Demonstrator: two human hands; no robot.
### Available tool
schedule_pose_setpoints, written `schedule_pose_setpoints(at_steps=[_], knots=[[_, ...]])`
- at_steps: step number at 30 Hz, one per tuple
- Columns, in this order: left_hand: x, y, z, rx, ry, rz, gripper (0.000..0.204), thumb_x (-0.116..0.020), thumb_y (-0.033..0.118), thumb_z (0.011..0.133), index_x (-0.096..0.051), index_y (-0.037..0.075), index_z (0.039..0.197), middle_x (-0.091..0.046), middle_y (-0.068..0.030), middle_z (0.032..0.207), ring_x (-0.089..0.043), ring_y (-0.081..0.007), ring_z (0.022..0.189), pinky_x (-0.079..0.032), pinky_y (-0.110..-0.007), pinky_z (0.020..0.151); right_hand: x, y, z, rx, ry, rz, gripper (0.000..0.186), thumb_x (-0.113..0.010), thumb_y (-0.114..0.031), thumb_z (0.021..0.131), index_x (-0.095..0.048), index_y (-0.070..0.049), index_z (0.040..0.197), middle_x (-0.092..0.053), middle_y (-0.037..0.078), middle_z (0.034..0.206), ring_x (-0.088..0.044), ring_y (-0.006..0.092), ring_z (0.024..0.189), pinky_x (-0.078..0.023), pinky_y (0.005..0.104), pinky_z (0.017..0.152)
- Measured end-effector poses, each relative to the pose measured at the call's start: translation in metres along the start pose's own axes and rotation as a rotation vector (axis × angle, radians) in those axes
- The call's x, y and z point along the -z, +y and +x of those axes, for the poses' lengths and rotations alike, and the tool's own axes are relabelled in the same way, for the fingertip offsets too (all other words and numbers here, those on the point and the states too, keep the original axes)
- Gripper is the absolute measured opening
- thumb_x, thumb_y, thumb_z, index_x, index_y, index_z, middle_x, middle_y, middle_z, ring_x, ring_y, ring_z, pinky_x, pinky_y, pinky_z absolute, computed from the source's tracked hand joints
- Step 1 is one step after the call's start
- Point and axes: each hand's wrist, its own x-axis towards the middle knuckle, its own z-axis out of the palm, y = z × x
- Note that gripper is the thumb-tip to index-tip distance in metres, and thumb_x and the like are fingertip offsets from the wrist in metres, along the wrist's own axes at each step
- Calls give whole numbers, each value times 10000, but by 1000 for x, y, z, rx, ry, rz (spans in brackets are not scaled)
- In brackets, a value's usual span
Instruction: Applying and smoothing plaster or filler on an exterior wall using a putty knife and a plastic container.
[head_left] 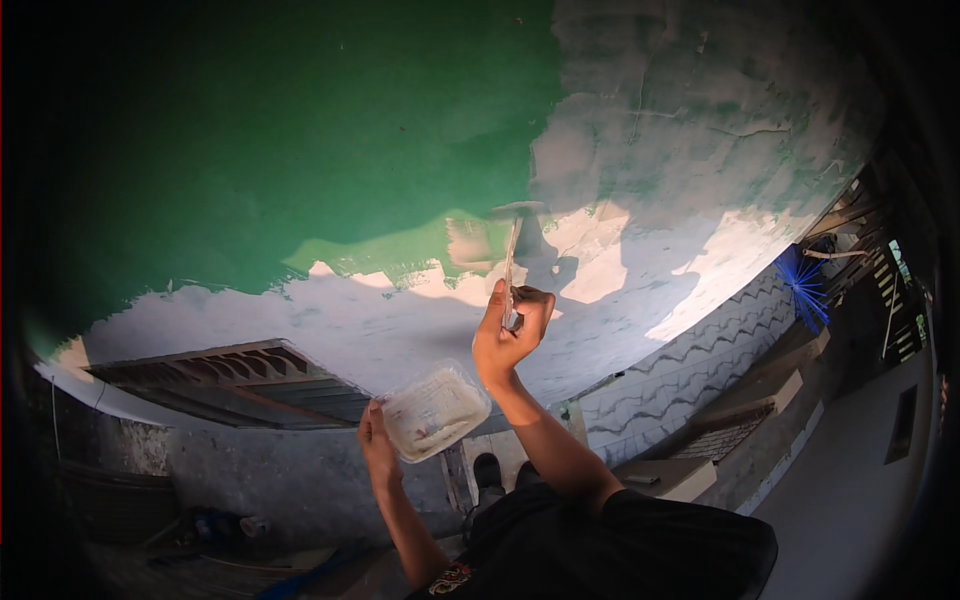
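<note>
black sleeve (690,530) below it, the right hand (512,335) is raised, fingers clamped on the handle of a thin spreader (512,255), blade up at the wall. lower, the left hand's (377,445) fingers grip the near edge of a tilted clear tub (396,428) with pale residue inside. beyond, a slatted vent (240,375); the wall (300,150) is green, smeared white low and right; far right, blue bristles (802,287).

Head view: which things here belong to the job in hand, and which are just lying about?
In use:
- clear tub of pale paste, in the left hand
- flat scraper-like tool, in the right hand
- green wall, partly coated white

Apparently lying about:
- blue bristly object, right
- pale item, lower left, too dim to name
</note>
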Motion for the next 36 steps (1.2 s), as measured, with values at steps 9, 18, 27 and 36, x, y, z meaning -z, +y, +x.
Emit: schedule_pose_setpoints(at_steps=[9,18,27,36], knots=[[-3,9,-1,17,-48,34,412,-507,336,1033,-636,-30,1170,-657,-77,1085,-596,-157,984,-460,-305,898,-62,6,-21,-2,-78,-22,365,-667,110,643,-578,-20,972,-504,150,966,-529,344,934,-429,434,805],[5,0,3,38,-61,-5,400,-495,317,1036,-626,-31,1185,-658,-83,1103,-610,-171,999,-472,-313,895,-51,-25,-34,-75,-133,135,237,-662,97,746,-523,-7,906,-519,164,907,-518,323,832,-427,380,728],[16,-6,2,15,-16,-60,381,-528,365,1028,-663,13,1083,-663,-33,969,-593,-122,868,-477,-292,775,3,21,-14,-104,67,1,317,-592,89,870,-433,-5,1127,-423,175,1056,-463,272,934,-388,363,807],[31,-3,-1,35,17,-8,422,-521,359,1026,-625,-19,1179,-658,-85,1098,-612,-180,986,-470,-316,891,-50,19,-29,-79,-33,-101,389,-707,15,823,-516,-30,1159,-496,145,1149,-523,278,982,-434,364,803]])
